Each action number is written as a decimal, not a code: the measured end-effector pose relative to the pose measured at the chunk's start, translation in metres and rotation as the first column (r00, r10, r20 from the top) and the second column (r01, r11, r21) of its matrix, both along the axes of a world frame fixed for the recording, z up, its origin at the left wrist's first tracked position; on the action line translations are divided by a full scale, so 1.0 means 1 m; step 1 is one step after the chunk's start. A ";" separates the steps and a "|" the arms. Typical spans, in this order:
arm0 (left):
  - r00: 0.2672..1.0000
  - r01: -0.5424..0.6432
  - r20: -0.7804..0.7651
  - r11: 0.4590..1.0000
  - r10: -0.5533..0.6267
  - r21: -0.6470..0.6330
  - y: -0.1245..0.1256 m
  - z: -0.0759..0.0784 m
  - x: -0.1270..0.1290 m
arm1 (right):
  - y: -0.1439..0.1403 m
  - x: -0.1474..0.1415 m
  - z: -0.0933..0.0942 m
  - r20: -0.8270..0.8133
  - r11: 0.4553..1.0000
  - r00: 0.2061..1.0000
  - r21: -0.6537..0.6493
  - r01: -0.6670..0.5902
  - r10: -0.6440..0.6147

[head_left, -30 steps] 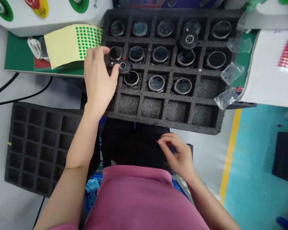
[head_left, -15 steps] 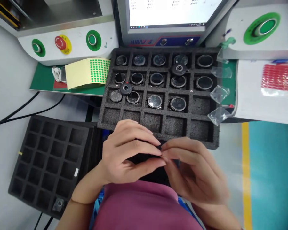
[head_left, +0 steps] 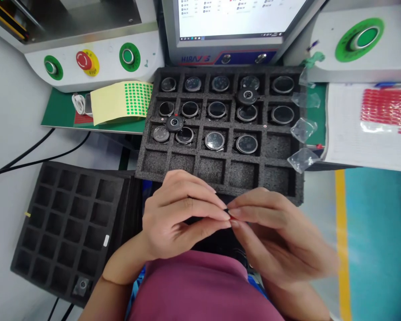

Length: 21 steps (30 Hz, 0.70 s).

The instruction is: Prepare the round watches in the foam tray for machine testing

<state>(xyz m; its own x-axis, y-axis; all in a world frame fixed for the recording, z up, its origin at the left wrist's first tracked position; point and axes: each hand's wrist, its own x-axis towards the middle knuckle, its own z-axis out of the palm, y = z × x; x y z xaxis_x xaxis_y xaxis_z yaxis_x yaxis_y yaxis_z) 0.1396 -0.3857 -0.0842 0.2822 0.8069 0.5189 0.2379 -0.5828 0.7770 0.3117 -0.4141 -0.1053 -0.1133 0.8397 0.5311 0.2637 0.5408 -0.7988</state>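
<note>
My left hand [head_left: 183,216] and my right hand [head_left: 277,227] meet fingertip to fingertip in front of my body, just below the near edge of a black foam tray [head_left: 299,187]. Both are closed in a pinch. Between the tips shows a tiny dark sliver, too small and too covered to name. The tray holds several round watch bodies, such as a watch [head_left: 247,144] in the third row. Two dark watch bodies lie back side up across the dividers: one watch back [head_left: 247,95] at upper right, another watch back [head_left: 174,122] at left.
An empty-celled foam tray stack [head_left: 76,207] stands at lower left. Clear plastic films [head_left: 303,129] hang on the tray's right edge. Behind are a monitor [head_left: 230,44], a red stop button [head_left: 84,60] and green buttons. A sheet of green dots [head_left: 137,100] and red stickers [head_left: 387,109] lie alongside.
My right hand has shifted slightly right, and its fingertips have moved a little around the pinch point. My left hand has barely moved. The tray's contents look the same.
</note>
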 end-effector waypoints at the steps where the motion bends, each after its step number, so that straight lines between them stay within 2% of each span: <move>1: 1.000 0.004 0.003 1.000 -0.004 -0.005 0.000 0.000 0.000 | 0.001 0.000 0.000 -0.010 1.000 1.000 0.000 -0.006 0.006; 6: 1.000 0.012 0.013 1.000 -0.012 -0.019 -0.001 -0.005 0.002 | 0.001 -0.004 0.000 -0.025 1.000 1.000 0.011 -0.004 0.005; 8: 1.000 -0.015 0.020 0.999 0.016 -0.039 -0.001 -0.009 0.001 | 0.004 0.000 -0.003 0.007 0.999 0.999 0.033 0.042 -0.043; 10: 0.997 -0.062 0.030 0.995 0.064 -0.075 0.001 -0.013 -0.002 | 0.011 0.012 -0.010 0.054 0.980 0.981 0.085 0.181 -0.186; 11: 0.996 -0.082 0.030 0.992 0.085 -0.095 0.002 -0.014 -0.004 | 0.017 0.022 -0.014 0.068 0.953 0.956 0.120 0.278 -0.287; 13: 0.995 -0.095 -0.005 0.988 0.095 -0.125 0.006 -0.015 -0.008 | 0.032 0.049 -0.024 0.063 0.865 0.871 0.169 0.472 -0.488; 15: 0.994 -0.087 -0.072 0.987 0.077 -0.139 0.011 -0.014 -0.010 | 0.051 0.080 -0.033 0.065 0.799 0.800 0.148 0.583 -0.596; 18: 0.982 -0.088 -0.177 0.984 0.059 -0.157 0.016 -0.012 -0.006 | 0.084 0.117 -0.043 0.121 0.806 0.798 0.049 0.590 -0.591; 21: 0.973 -0.081 -0.224 0.986 0.047 -0.146 0.020 -0.010 0.004 | 0.118 0.129 -0.048 0.181 0.861 0.850 -0.028 0.508 -0.495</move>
